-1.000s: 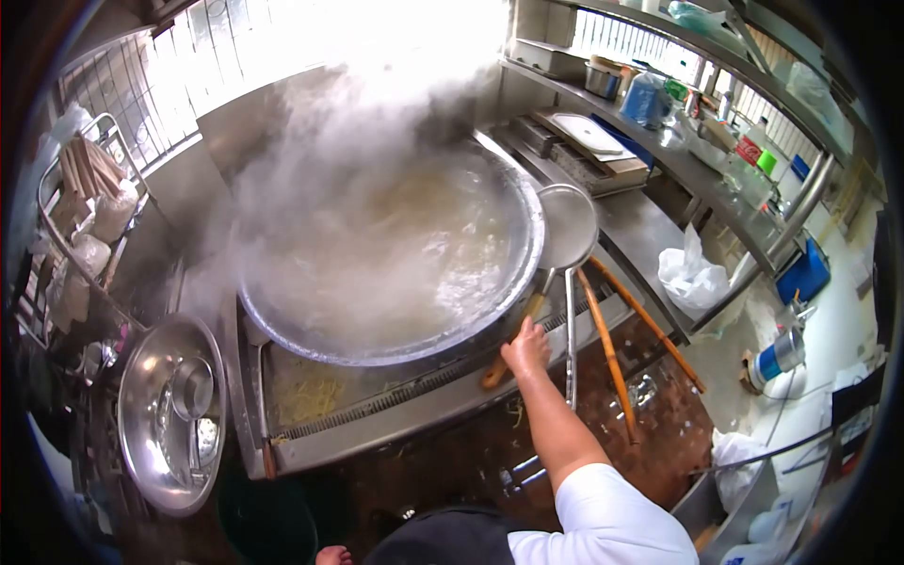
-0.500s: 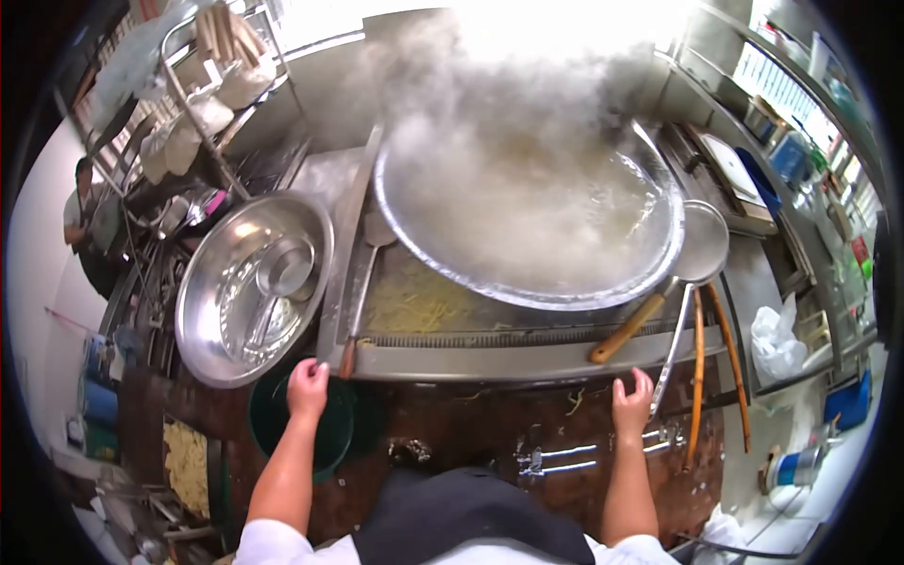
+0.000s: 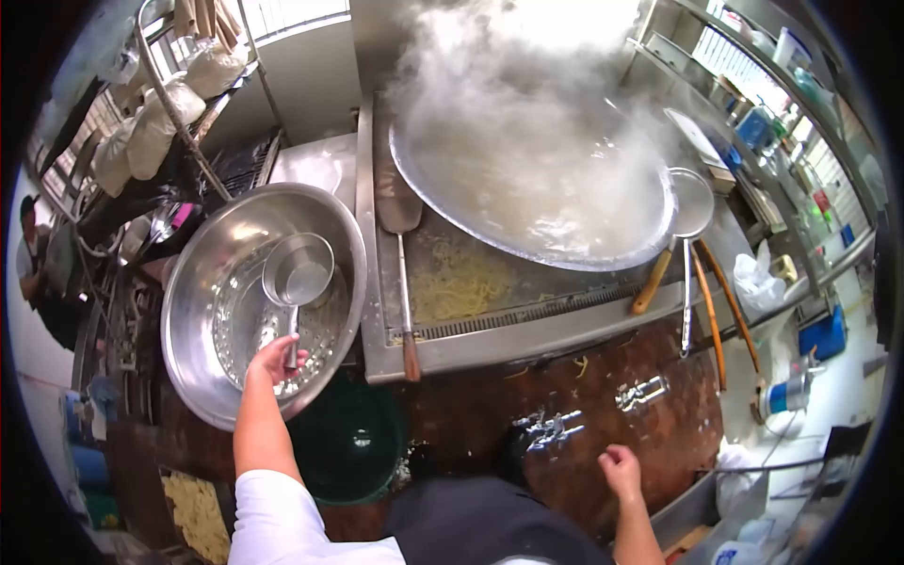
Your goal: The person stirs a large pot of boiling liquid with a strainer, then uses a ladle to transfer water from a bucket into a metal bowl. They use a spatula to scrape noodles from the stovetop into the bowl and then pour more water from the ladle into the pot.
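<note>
Left hand (image 3: 275, 360): closing its fingers around the ladle (image 3: 298, 269) handle, at 6 o'clock of the cup.
Ladle: sitting inside the basin (image 3: 188, 282), at 9 o'clock of the steaming wok (image 3: 650, 247).
Handling: probably stiff, light steel, wet and slippery; gripping mid-handle looks best.
Right hand (image 3: 621, 469): curling loosely, holding nothing.
</note>
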`<state>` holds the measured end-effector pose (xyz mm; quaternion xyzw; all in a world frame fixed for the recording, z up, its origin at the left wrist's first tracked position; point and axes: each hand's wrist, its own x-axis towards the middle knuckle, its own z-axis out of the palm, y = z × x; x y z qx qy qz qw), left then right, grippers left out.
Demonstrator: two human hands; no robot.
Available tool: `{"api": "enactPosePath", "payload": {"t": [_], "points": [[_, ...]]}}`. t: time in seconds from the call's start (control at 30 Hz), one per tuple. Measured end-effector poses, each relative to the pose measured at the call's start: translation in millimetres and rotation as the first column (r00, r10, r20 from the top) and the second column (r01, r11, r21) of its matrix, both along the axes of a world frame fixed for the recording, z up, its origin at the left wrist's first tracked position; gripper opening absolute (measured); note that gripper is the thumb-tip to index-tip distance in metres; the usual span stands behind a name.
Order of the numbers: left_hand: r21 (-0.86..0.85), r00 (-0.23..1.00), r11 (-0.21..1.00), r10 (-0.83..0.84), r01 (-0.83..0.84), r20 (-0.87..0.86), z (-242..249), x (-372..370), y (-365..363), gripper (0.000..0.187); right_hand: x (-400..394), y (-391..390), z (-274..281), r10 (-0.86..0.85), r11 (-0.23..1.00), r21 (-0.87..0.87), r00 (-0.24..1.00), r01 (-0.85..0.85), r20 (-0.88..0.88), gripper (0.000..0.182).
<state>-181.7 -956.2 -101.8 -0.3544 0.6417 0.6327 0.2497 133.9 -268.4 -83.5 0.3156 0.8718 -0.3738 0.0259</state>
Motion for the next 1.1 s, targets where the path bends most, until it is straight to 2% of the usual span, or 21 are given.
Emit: {"api": "enactPosePath", "payload": {"t": [0.07,0.1,0.17,0.2,0.23,0.3,0.33,0.4,0.43,0.53,0.63,0.67,0.7,0.77,0.87,0.97,1.03,1.1], "points": [[0.259,0.999,0.966,-0.008,-0.005,0.049,-3.1,-8.7,5.5,0.044,30.2,-34.5,3.3,0.134,0.991,-0.055,0.965,-0.124,0.227,0.038],[0.398,0.999,0.916,0.047,-0.054,0.026,1.4,-12.3,15.1,0.041,45.6,-46.1,-1.6,0.202,0.979,-0.098,0.925,-0.18,0.322,0.042],[0.545,0.992,0.83,0.125,-0.116,0.021,-20.8,-38.9,20.9,0.035,63.2,-71.1,6.8,0.194,0.98,-0.125,0.888,-0.156,0.416,0.045],[0.488,0.996,0.871,0.087,-0.063,-0.028,-32.0,-53.5,23.2,0.026,68.2,-80.8,13.6,0.163,0.983,-0.147,0.887,-0.109,0.432,0.045],[0.451,0.991,0.892,0.071,-0.013,-0.113,-30.5,-61.4,31.2,0.015,75.0,-83.4,12.8,0.174,0.984,-0.114,0.87,-0.136,0.461,0.044],[0.457,0.986,0.888,0.116,-0.049,-0.12,-20.2,-79.2,33.0,0.009,88.5,-81.9,6.6,0.138,0.988,-0.128,0.857,-0.085,0.496,0.042],[0.459,0.985,0.888,0.109,-0.035,-0.137,-16.6,-82.6,31.3,0.01,98.0,-77.9,-0.1,0.133,0.989,-0.128,0.856,-0.079,0.5,0.042],[0.418,0.98,0.908,0.103,-0.022,-0.171,-2.8,-82.5,31.0,0.01,111.2,-58.1,-23.9,0.031,0.984,-0.165,0.854,0.065,0.519,0.048],[0.376,0.975,0.926,0.1,-0.018,-0.199,6.1,-83.2,31.0,0.01,113.4,-55.6,-21.5,-0.025,0.987,-0.126,0.86,0.104,0.509,0.046],[0.188,0.938,0.98,0.004,0.066,-0.346,39.6,-96.3,25.1,0.009,113.9,-68.3,5.8,-0.235,0.931,-0.172,0.888,0.323,0.395,0.038],[0.073,0.907,0.996,-0.016,0.051,-0.422,77.5,-123.3,23.6,0.007,139.5,-72.1,3.1,-0.29,0.885,-0.206,0.84,0.417,0.458,0.036],[0.05,0.895,0.996,-0.047,0.077,-0.443,87.3,-135.6,21.2,0.007,140.5,-80.2,10.5,-0.314,0.853,-0.21,0.791,0.478,0.526,0.033],[0.025,0.884,0.994,-0.079,0.102,-0.46,95.8,-148.2,17.6,0.007,153.0,-77.9,0.4,-0.254,0.859,-0.24,0.783,0.452,0.568,0.025],[-0.057,0.875,0.989,-0.147,0.136,-0.461,116.0,-171.8,15.4,0.008,161.4,-94.7,12.2,-0.341,0.775,-0.234,0.699,0.588,0.628,0.018],[-0.216,0.876,0.964,-0.236,0.157,-0.42,135.0,-207.1,13.0,0.011,182.8,-105.8,17.0,-0.349,0.756,-0.182,0.622,0.629,0.701,0.015],[-0.299,0.867,0.93,-0.321,0.212,-0.382,146.3,-247.5,13.9,0.013,198.6,-115.9,23.6,-0.394,0.701,-0.196,0.602,0.685,0.695,0.018],[-0.377,0.852,0.901,-0.36,0.212,-0.38,153.1,-267.1,20.9,0.012,198.0,-122.4,28.2,-0.397,0.719,-0.179,0.608,0.672,0.688,0.019],[-0.373,0.854,0.905,-0.351,0.204,-0.384,160.4,-275.3,28.4,0.013,188.1,-126.4,34.9,-0.394,0.742,-0.165,0.621,0.65,0.677,0.021]]}}
